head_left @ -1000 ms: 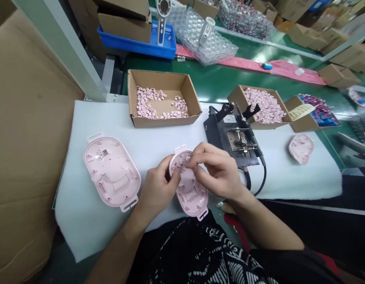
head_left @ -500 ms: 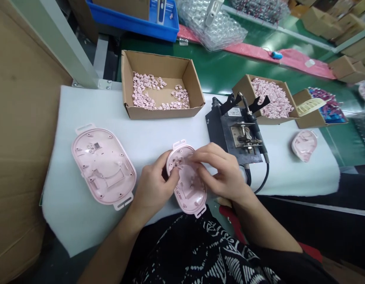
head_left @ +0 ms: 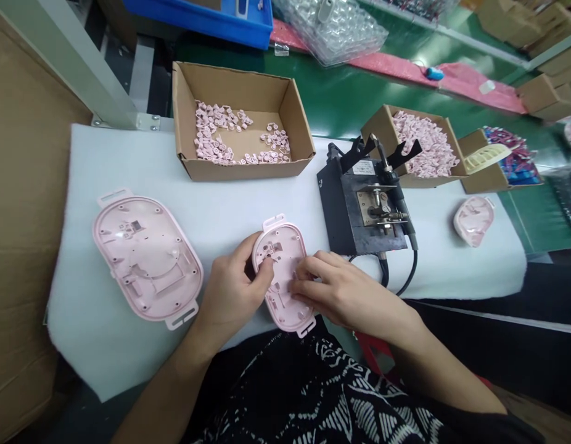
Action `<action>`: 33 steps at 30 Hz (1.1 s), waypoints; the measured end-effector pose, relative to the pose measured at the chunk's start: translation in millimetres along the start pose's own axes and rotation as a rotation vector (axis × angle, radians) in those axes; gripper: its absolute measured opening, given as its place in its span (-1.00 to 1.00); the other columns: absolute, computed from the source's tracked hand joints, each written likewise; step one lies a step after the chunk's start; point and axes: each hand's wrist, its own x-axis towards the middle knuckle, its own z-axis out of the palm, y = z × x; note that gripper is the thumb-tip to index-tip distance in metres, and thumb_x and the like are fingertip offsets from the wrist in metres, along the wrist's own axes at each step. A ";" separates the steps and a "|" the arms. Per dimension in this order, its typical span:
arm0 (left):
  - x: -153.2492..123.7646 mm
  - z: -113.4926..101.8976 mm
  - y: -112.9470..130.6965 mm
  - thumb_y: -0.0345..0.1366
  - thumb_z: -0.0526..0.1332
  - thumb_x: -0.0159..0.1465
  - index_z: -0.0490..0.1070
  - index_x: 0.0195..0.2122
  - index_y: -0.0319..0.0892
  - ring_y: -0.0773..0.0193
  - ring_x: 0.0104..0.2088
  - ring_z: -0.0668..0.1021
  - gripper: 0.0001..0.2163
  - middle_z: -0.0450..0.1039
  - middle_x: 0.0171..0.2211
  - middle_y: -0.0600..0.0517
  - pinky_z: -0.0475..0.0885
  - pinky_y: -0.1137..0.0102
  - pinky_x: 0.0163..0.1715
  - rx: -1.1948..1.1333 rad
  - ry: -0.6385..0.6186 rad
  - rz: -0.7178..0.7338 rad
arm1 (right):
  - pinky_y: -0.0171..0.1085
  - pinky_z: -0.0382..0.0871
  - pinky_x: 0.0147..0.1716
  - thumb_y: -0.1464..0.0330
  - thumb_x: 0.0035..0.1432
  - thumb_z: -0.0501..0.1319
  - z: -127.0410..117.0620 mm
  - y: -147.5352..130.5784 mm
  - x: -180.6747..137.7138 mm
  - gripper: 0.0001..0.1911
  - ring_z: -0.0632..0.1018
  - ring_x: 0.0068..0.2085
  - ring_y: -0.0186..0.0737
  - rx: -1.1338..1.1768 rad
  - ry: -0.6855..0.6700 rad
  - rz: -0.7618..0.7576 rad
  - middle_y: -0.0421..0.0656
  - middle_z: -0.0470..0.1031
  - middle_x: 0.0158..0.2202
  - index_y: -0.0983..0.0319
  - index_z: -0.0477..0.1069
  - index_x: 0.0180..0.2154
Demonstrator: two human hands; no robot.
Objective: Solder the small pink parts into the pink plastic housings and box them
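A pink plastic housing shell (head_left: 285,246) with posts and ribs inside is tilted up in front of my body. My left hand (head_left: 239,280) is closed on its left rim, the thumb lying inside near the small moulded features. My right hand (head_left: 334,290) is at the shell's right side, its bent fingers reaching over the rim onto the inner surface. Whatever may be between those fingertips is hidden. To the left, another larger-looking pink shell (head_left: 160,250) lies with its inside up on the white mat (head_left: 95,351).
A cardboard box (head_left: 243,171) of small pink parts stands behind the shells. At right are a black soldering unit (head_left: 336,216), a fuller box of pink parts (head_left: 424,145), a box of coloured wired parts (head_left: 512,154) and a small pink shell piece (head_left: 474,221).
My right hand has moved down along the inside of the held shell, from its upper part to the middle right. My left hand keeps its hold. The view has shifted slightly.
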 end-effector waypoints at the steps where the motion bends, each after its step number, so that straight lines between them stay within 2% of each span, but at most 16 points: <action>1: 0.1 0.2 0.1 -0.27 0.24 0.31 0.52 0.02 -0.08 0.38 -0.55 0.41 -0.74 0.45 -0.51 0.17 0.31 0.43 -0.55 0.005 0.005 0.001 | -0.17 0.36 -0.16 0.39 0.43 0.12 -1.6 0.2 0.1 -0.77 0.38 -0.13 -0.15 0.009 -0.014 -0.013 -0.07 0.41 -0.09 0.17 0.47 0.04; 8: 0.8 0.5 1.2 -0.28 0.24 0.32 0.53 0.01 -0.10 0.39 -0.56 0.41 -0.75 0.44 -0.52 0.16 0.31 0.43 -0.55 0.012 0.005 0.007 | -0.14 0.39 -0.20 0.46 0.42 0.10 -3.6 -0.4 -1.8 -0.64 0.43 -0.11 -0.11 -0.144 -0.014 -0.102 -0.06 0.46 0.01 0.20 0.36 0.20; 11: 0.9 0.7 0.9 -0.27 0.24 0.32 0.53 0.02 -0.10 0.38 -0.56 0.41 -0.74 0.44 -0.53 0.16 0.31 0.43 -0.57 0.013 0.004 0.008 | -0.11 0.43 -0.20 0.47 0.39 0.12 -2.4 -2.5 -2.0 -0.71 0.45 -0.12 -0.08 -0.194 0.009 -0.086 -0.02 0.45 -0.01 0.24 0.42 0.10; 16: 1.4 1.0 1.4 -0.28 0.24 0.32 0.53 0.01 -0.12 0.36 -0.55 0.43 -0.75 0.47 -0.50 0.13 0.33 0.42 -0.55 0.005 -0.009 0.025 | -0.11 0.49 -0.15 0.52 0.32 0.18 -3.7 -4.4 -1.8 -0.71 0.45 -0.12 -0.10 -0.064 -0.047 -0.077 -0.03 0.45 -0.05 0.26 0.44 0.06; 20: 1.1 0.2 1.9 -0.29 0.24 0.32 0.53 -0.02 -0.13 0.36 -0.52 0.43 -0.78 0.47 -0.48 0.13 0.34 0.42 -0.52 0.001 -0.006 0.041 | -0.08 0.51 -0.09 0.54 0.31 0.19 -2.7 -1.1 -3.8 -0.68 0.48 -0.07 -0.08 0.020 -0.029 -0.097 -0.02 0.47 -0.01 0.26 0.42 0.07; 23: 0.6 -0.6 1.1 -0.29 0.24 0.33 0.52 -0.02 -0.09 0.37 -0.52 0.43 -0.79 0.47 -0.48 0.15 0.33 0.43 -0.51 -0.004 -0.016 0.039 | -0.12 0.52 -0.14 0.51 0.34 0.17 -4.0 1.4 -2.1 -0.69 0.48 -0.09 -0.11 0.117 0.110 -0.080 -0.01 0.45 -0.05 0.25 0.42 0.09; 28: 0.0 -0.9 -1.7 -0.29 0.25 0.35 0.51 0.04 0.00 0.36 -0.42 0.51 -0.75 0.55 -0.36 0.15 0.40 0.44 -0.42 -0.040 -0.038 0.067 | -0.30 0.53 -0.16 0.51 0.35 0.21 -6.6 -1.3 18.6 -0.79 0.55 -0.13 -0.30 0.333 0.525 -0.036 -0.09 0.51 -0.13 0.23 0.48 -0.01; 30: -0.4 -1.0 -2.5 -0.31 0.25 0.34 0.52 0.05 0.01 0.36 -0.41 0.52 -0.74 0.55 -0.36 0.15 0.41 0.43 -0.40 -0.060 -0.046 0.075 | -0.29 0.55 -0.14 0.48 0.31 0.26 -5.7 -3.4 29.6 -0.82 0.58 -0.13 -0.30 0.429 0.612 -0.017 -0.11 0.56 -0.15 0.24 0.48 -0.05; 33: -1.2 -1.6 -2.5 -0.34 0.25 0.33 0.52 0.06 0.00 0.36 -0.39 0.52 -0.71 0.55 -0.34 0.14 0.43 0.42 -0.37 -0.088 -0.047 0.092 | -0.25 0.56 -0.15 0.46 0.29 0.28 -4.1 -6.0 40.5 -0.90 0.61 -0.16 -0.28 0.467 0.652 0.012 -0.14 0.59 -0.19 0.21 0.48 -0.14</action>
